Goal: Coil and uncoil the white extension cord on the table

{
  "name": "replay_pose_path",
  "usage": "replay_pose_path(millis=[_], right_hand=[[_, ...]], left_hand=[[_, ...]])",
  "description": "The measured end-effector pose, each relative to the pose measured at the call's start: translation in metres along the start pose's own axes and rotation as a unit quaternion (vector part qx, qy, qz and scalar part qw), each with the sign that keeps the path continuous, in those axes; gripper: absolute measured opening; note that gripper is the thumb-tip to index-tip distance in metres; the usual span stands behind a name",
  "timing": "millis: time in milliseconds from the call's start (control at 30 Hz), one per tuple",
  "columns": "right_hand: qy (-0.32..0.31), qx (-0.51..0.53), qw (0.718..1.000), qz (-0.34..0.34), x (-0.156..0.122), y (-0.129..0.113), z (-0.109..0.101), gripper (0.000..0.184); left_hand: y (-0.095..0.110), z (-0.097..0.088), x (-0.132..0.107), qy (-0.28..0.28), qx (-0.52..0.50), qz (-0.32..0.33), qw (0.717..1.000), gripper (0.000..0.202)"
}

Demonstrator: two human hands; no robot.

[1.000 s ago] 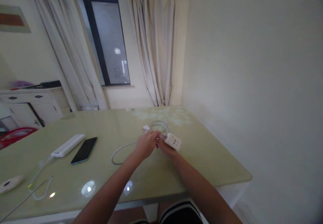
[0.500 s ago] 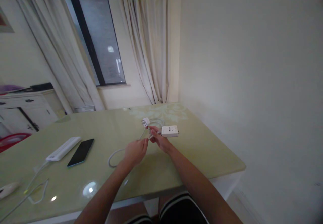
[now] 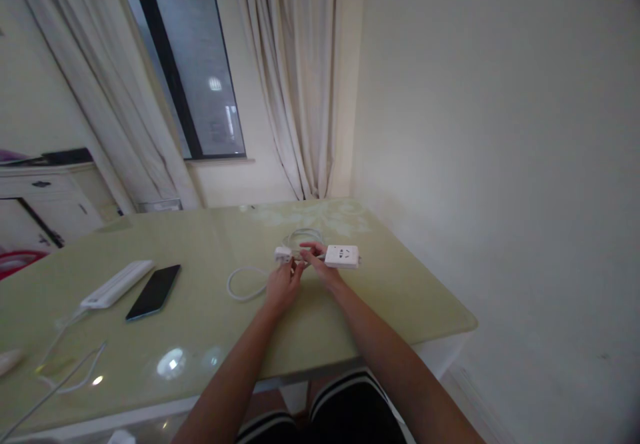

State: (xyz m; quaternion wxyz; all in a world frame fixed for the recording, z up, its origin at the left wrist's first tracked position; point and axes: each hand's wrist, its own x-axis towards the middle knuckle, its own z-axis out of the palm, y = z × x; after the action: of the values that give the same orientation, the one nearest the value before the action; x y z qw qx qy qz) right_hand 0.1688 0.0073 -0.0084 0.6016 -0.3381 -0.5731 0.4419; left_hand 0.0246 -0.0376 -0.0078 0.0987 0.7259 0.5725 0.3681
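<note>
A white power socket block (image 3: 342, 255) lies on its back, outlets up, just right of my right hand (image 3: 323, 265). That hand's fingers are curled round the white cable (image 3: 240, 298) close to the block, the forefinger partly lifted. My left hand (image 3: 283, 289) pinches the cable beside it; the exact grip is small and partly hidden. A white plug (image 3: 283, 253) sits just beyond the left fingertips. The cable loops out to the left of my left hand and coils behind both hands.
To the left, a black phone (image 3: 153, 293) lies beside a white power strip (image 3: 119, 285). A second white cord (image 3: 70, 384) trails at the table's near left. The glossy green tabletop (image 3: 400, 297) meets the wall on the right; curtains (image 3: 295, 84) hang behind.
My left hand has moved right and forward, closer to my right hand. The plug has dropped and turned, its prongs no longer pointing up-left. The cable loop on the left has shifted.
</note>
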Motion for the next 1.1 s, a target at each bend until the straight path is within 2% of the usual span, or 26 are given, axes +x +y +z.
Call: replay_pose_path(millis=[100,233,333,467,567,667,767,867,933,1100], right_hand=[[-0.020,-0.006,1.000,0.000,-0.003,-0.001,0.004,0.049],[-0.017,-0.007,0.999,0.029,-0.003,0.001,0.007,0.051],[-0.002,-0.010,0.999,0.051,-0.001,0.002,0.006,0.055],[0.013,-0.042,0.997,0.065,-0.004,-0.001,0.006,0.059],[0.018,-0.067,0.992,0.101,-0.008,-0.002,0.006,0.053],[0.009,-0.101,0.985,0.138,-0.008,0.000,0.006,0.041],[-0.029,-0.161,0.976,0.147,-0.006,0.002,0.002,0.027],[-0.044,-0.207,0.967,0.144,-0.004,0.002,-0.003,0.015],[-0.053,-0.229,0.960,0.150,-0.005,-0.001,-0.005,0.017],[-0.092,-0.261,0.952,0.129,-0.009,-0.009,-0.006,0.043]], left_hand=[[-0.009,-0.002,-0.003,0.008,-0.115,-0.022,0.993,0.049],[-0.012,-0.002,-0.002,0.037,-0.245,0.035,0.968,0.044],[-0.012,0.001,-0.003,0.059,-0.279,0.064,0.956,0.033],[-0.014,0.002,-0.008,0.051,-0.277,0.057,0.958,0.030],[-0.014,-0.001,-0.011,0.056,-0.213,0.083,0.972,0.025],[-0.012,-0.005,-0.015,0.072,-0.095,0.171,0.978,0.016],[-0.010,-0.007,-0.019,0.086,0.011,0.256,0.963,0.016],[-0.011,-0.006,-0.021,0.083,0.082,0.312,0.943,0.019],[-0.013,-0.006,-0.021,0.074,0.125,0.342,0.928,0.020],[-0.016,-0.007,-0.018,0.076,0.212,0.388,0.894,0.025]])
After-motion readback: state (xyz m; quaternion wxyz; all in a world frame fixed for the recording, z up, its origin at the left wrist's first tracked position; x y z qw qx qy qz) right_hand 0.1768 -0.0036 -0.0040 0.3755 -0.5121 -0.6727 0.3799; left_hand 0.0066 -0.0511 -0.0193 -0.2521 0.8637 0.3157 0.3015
